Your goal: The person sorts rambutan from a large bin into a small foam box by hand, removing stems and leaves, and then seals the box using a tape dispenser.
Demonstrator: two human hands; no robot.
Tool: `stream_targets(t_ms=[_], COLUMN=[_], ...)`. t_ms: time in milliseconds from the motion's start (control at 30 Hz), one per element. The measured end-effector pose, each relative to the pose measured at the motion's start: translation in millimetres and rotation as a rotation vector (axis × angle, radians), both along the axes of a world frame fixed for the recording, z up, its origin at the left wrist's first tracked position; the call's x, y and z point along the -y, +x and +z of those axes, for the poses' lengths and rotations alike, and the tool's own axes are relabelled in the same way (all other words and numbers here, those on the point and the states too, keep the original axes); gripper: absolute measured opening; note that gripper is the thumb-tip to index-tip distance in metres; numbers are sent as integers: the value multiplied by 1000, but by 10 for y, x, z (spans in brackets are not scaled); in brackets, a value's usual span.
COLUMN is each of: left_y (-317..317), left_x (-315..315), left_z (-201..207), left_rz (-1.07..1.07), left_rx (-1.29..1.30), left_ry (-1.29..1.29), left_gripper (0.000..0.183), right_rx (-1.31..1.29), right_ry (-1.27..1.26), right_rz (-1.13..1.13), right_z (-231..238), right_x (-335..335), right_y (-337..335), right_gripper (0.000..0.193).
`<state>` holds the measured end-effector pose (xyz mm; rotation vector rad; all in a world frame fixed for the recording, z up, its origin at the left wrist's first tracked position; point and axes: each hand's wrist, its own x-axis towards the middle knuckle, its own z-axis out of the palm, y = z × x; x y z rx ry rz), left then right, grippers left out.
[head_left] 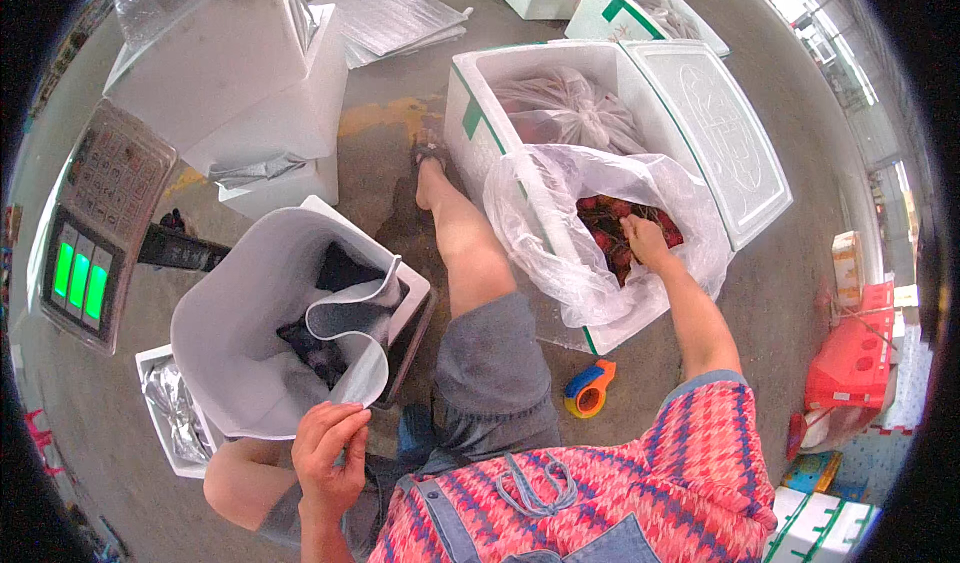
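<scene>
My left hand point(332, 453) pinches the lower edge of a silvery-white insulating liner point(235, 313). The liner stands curled open inside a white foam box point(415, 288), with dark pieces point(315, 353) in its bottom. Farther right, my right hand point(648, 241) reaches into a clear plastic bag point(560, 263), its fingers closed among red, round fruit with thin twigs that look like lychees point(605, 243). What lies under those fingertips is partly hidden. That bag sits open in a larger foam box point(470, 103), beside a tied bag point(575, 108) in the same box.
A scale display point(95, 233) stands at left, near stacked foam boxes point(250, 113). Silvery sheets point(385, 13) lie on the floor behind. A foam lid point(710, 133) leans at right. A tape roll point(588, 391) lies near me; red crates point(855, 348) stand far right.
</scene>
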<state>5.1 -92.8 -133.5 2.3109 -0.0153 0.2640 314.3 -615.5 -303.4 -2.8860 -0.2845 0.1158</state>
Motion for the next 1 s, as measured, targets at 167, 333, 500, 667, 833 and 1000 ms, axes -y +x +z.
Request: stream_targets(t_ms=[167, 333, 500, 667, 833, 1000], left_y=[-35, -55, -53, 17, 62, 137], left_x=[-33, -40, 0, 76, 173, 313], left_z=[-4, -24, -44, -19, 30, 56], left_rz=[13, -6, -18, -50, -104, -190], left_rx=[21, 32, -6, 16, -9, 31], left_ry=[-5, -22, -20, -12, -14, -24], left_gripper=[17, 16, 15, 16, 16, 18], right_rx=[154, 290, 574, 660, 767, 53], right_ry=[-252, -366, -147, -260, -197, -318], right_rz=[23, 151, 286, 73, -77, -18], right_z=[-26, 267, 1144, 1748, 2238, 1955], right_x=[-159, -223, -458, -504, -949, -951], right_y=[-123, -200, -30, 25, -104, -271], right_gripper=[34, 31, 25, 19, 23, 35])
